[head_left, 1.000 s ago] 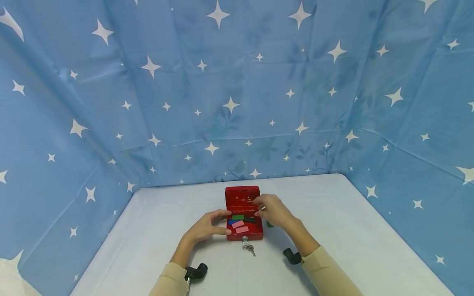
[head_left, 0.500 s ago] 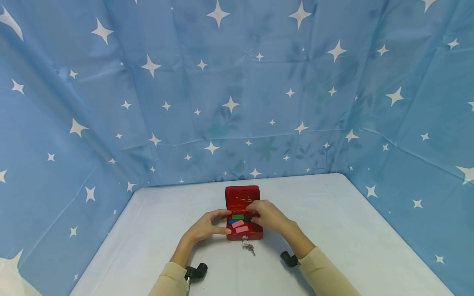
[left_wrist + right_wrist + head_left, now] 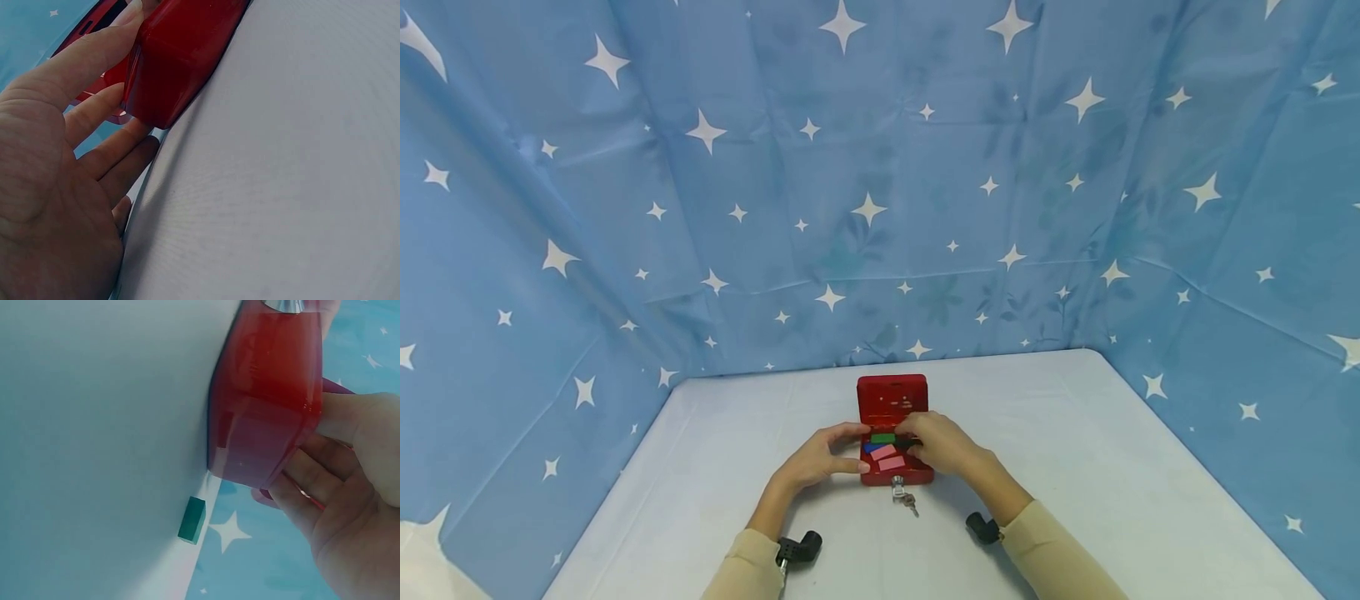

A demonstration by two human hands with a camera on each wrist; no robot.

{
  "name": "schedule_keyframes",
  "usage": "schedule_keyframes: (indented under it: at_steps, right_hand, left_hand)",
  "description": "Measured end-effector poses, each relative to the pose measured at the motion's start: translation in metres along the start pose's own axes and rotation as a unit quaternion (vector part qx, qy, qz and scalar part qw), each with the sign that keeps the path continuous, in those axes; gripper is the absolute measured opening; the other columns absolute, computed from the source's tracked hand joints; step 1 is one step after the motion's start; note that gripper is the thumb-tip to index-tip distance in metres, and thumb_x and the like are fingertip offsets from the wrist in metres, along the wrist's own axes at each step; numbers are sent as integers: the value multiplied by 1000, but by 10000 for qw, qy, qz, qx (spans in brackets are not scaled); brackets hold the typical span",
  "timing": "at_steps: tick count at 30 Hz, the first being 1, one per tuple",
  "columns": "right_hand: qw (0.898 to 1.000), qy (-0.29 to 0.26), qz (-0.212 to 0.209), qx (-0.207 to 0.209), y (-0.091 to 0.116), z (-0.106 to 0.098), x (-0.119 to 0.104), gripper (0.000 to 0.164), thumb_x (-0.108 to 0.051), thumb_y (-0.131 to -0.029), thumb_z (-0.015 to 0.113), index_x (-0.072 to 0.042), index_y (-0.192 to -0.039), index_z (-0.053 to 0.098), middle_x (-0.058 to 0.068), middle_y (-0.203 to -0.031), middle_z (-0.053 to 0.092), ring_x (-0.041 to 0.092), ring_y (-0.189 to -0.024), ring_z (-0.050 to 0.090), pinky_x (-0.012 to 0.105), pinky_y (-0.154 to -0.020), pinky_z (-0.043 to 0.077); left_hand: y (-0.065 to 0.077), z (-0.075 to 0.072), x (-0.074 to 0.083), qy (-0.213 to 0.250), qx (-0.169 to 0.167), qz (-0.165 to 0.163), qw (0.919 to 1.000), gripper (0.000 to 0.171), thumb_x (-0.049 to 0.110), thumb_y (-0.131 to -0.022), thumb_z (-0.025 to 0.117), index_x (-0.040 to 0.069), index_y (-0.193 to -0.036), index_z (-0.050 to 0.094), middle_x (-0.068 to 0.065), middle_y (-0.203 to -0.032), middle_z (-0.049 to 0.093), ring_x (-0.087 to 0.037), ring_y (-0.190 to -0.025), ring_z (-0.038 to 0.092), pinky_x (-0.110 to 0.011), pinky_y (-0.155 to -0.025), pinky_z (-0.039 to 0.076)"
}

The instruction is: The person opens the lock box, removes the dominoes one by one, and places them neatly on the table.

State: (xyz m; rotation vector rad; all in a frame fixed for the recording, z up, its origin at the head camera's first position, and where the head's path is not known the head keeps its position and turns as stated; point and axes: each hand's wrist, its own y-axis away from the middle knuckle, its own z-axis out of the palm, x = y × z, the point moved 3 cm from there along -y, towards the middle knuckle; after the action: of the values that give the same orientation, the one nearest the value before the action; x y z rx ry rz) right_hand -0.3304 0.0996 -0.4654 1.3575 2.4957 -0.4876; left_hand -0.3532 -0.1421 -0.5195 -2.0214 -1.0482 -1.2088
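Observation:
A small red metal cash box stands on the table with its lid raised. My left hand holds its left end, thumb at the front corner and fingers toward the back; the left wrist view shows the thumb at the rim. My right hand reaches over the right wall into the box, fingers bent over a dark block. Whether it grips anything I cannot tell. Also inside lie a green block, a blue block and two pink blocks.
Keys hang from the lock at the box's front. One more green block lies on the white table right of the box, hidden by the right hand in the head view. A blue starry curtain surrounds the table.
My right hand has moved left and down from the lid's right edge into the box, covering the dark block's right part. The left hand has stayed in place.

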Motion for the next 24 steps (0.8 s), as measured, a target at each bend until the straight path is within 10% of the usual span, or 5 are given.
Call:
schedule_keyframes:
  at_steps: [24]
  right_hand:
    - [9961, 874, -60, -42, -2, 10, 0, 33, -15, -87, 85, -11, -119, 77, 2, -117, 78, 23, -110, 70, 48, -104, 56]
  left_hand:
    - [0, -1, 1, 6, -2, 32, 10000, 67, 33, -86, 85, 18, -146, 59, -3, -151, 58, -31, -144, 49, -61, -119, 39]
